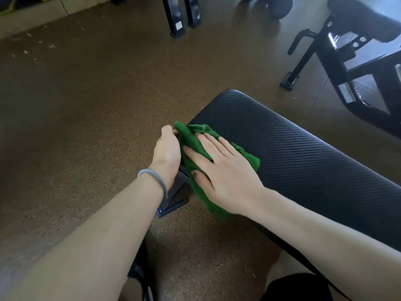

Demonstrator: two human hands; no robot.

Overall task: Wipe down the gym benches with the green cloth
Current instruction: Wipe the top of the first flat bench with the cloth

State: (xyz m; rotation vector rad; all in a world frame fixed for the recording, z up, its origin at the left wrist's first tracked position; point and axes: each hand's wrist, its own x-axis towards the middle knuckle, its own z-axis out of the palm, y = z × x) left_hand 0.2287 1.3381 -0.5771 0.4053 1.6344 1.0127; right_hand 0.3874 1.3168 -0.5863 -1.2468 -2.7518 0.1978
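At the bench's [303,153] near-left edge, the cloth [195,144] hangs half off the pad. The right hand [225,168] presses it flat, fingers straight. The left hand [167,148] curls around the cloth's end at the edge. Most likely slip-up: so much cloth overhangs that a hard swipe probably bunches it or drags it off.

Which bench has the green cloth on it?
The near bench with the ribbed black pad: the green cloth lies on its edge under the right hand. The far bench at top right has none.
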